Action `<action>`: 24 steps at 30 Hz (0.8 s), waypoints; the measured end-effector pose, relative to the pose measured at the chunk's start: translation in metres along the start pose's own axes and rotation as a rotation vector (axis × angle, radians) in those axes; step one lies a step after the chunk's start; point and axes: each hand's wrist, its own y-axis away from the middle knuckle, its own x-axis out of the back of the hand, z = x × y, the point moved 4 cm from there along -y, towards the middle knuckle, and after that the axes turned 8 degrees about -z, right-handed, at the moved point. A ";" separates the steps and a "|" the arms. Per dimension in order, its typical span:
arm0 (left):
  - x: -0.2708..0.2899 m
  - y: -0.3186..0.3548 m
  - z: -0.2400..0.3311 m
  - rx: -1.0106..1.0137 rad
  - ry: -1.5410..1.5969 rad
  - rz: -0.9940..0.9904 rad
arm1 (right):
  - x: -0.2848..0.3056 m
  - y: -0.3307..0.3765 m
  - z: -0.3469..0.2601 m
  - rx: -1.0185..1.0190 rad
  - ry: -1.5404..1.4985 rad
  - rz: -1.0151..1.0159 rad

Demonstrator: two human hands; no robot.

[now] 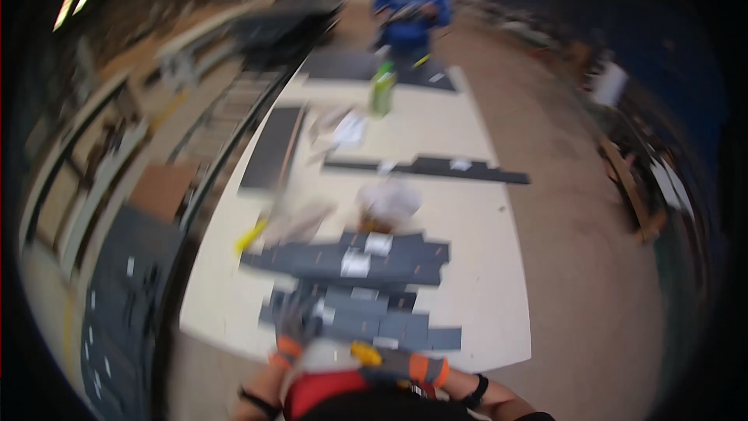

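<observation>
My left hand (295, 318), in a grey glove with an orange cuff, lies on the left end of the nearer group of dark grey strips (417, 327); its fingers look stretched out, though blurred. My right hand (396, 364), gloved alike, is close to my body at the table's near edge. It is closed around a yellow hand-held tool (365, 354) whose exact kind is too blurred to make out. Just beyond is a second group of dark strips (319, 261) with white paper labels (355, 263) on it.
On the pale table (483, 265) are a crumpled clear plastic bag (389, 203), a yellow item (251, 237), long dark strips (467, 171), a dark panel (273, 148) and a green bottle (382, 90). A person in blue (413, 12) stands at the far end. Dark panels (128, 288) lie left.
</observation>
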 end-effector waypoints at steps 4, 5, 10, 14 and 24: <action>0.087 -0.053 -0.047 0.167 0.200 0.088 | 0.012 0.030 -0.020 -0.030 0.020 0.119; 0.128 -0.065 -0.069 0.297 0.303 0.086 | 0.001 0.035 -0.027 0.037 -0.099 0.113; 0.297 -0.086 -0.054 -0.241 0.971 0.336 | -0.006 0.022 -0.040 0.047 -0.180 0.085; 0.365 -0.101 -0.022 -0.278 1.114 0.341 | -0.011 0.022 -0.034 0.015 -0.147 0.078; 0.412 -0.135 0.067 -0.144 0.623 0.271 | -0.014 0.018 -0.027 0.042 -0.060 0.107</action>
